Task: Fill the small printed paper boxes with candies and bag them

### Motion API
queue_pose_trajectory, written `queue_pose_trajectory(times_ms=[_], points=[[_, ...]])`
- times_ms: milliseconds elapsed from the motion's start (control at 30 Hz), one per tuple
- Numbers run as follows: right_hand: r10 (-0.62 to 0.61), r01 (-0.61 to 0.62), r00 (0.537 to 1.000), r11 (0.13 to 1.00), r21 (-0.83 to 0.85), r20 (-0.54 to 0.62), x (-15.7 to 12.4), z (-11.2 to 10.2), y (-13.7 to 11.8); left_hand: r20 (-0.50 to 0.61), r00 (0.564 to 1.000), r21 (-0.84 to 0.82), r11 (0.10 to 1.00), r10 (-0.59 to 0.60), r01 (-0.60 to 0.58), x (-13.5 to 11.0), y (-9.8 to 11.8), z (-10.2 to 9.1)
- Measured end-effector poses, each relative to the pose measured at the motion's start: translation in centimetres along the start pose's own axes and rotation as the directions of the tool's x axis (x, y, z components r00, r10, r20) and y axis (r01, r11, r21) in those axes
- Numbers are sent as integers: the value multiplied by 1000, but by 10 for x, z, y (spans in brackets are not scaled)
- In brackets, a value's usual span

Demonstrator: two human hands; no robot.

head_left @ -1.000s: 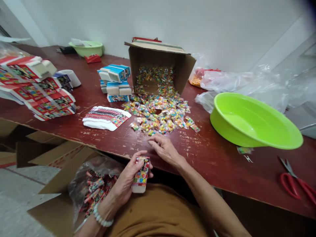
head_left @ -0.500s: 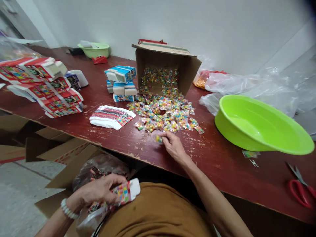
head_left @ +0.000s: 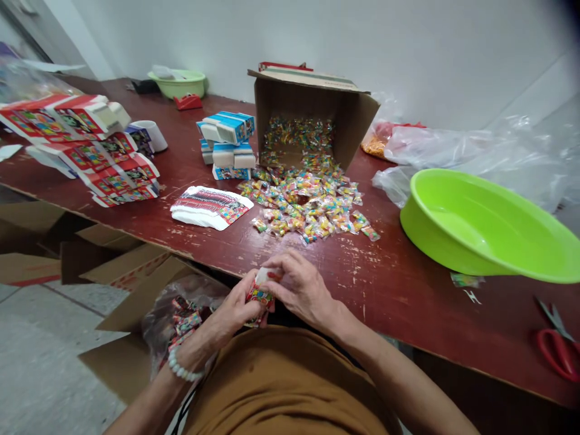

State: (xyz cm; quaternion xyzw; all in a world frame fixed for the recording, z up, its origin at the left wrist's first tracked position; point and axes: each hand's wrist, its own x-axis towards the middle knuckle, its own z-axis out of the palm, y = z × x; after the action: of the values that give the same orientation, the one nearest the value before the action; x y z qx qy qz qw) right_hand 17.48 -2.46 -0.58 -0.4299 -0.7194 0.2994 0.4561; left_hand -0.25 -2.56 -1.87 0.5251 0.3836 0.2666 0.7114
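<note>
Just above my lap, at the table's front edge, my left hand [head_left: 240,305] is closed round a small printed carton [head_left: 260,295], red with bright colours and a white flap at its upper end. Fingers of my right hand [head_left: 301,287] are bent over that upper end and pinch at the flap. No candy shows between them; the carton's inside is hidden. Beyond both hands lies a heap of small wrapped candies [head_left: 308,208], spilling from a cardboard box [head_left: 312,90] on its side. Flat printed cartons [head_left: 211,207] lie stacked left of the heap.
Bundled red cartons [head_left: 90,139] and blue cartons [head_left: 229,142] stand on the left half of the table. A green basin [head_left: 480,229] and red-handled scissors [head_left: 557,347] are at right. Below left, a plastic bag [head_left: 181,314] of filled packs sits in an open cardboard box [head_left: 122,356].
My right hand has come back from the candy heap to the carton, and the candy it pinched is out of sight. My left hand has raised the carton up and rightward to meet it.
</note>
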Motion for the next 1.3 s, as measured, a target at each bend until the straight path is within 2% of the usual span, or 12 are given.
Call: queue_pose_trajectory(times_ms=[100, 233, 500, 567, 633, 700, 767, 833, 900, 1067, 1233, 1300], points=[[227, -202, 970, 950, 237, -87, 0, -6, 4, -69, 997, -213, 977, -42, 27, 0, 1, 4], [444, -414, 894, 770, 485, 58, -3, -9, 12, -120, 986, -380, 923, -112, 59, 1, 2, 7], [421, -541, 837, 543, 642, 349, -9, 7, 10, -182, 978, -392, 920, -104, 24, 7, -2, 19], [427, -513, 853, 583, 630, 300, -10, 11, 12, -175, 982, -382, 924, -72, -1, 8, -3, 20], [384, -373, 918, 749, 548, 100, -12, 12, 13, -149, 987, -387, 922, -68, 5, 8, -2, 18], [219, -180, 973, 923, 339, -79, -16, 10, 12, -73, 989, -455, 887, -131, 84, 9, 1, 15], [64, -53, 996, 986, 157, -60, -18, 7, 9, 24, 981, -547, 818, -194, 176, 9, 4, 13], [68, -69, 998, 992, 102, 16, -18, 5, 6, 72, 976, -589, 781, -208, 209, 10, 6, 13], [206, -210, 978, 957, 200, 42, -14, 5, 4, 33, 979, -577, 796, -201, 183, 10, 6, 15], [441, -492, 868, 713, 500, 226, -2, 9, 4, -142, 975, -469, 879, -173, 88, 11, 0, 18], [213, -216, 976, 944, 249, 41, -9, 11, 5, -183, 949, -513, 848, -257, 131, 9, 0, 16], [128, -130, 991, 964, 232, 26, -15, 15, 6, -186, 950, -564, 818, -252, 107, 10, 2, 14]])
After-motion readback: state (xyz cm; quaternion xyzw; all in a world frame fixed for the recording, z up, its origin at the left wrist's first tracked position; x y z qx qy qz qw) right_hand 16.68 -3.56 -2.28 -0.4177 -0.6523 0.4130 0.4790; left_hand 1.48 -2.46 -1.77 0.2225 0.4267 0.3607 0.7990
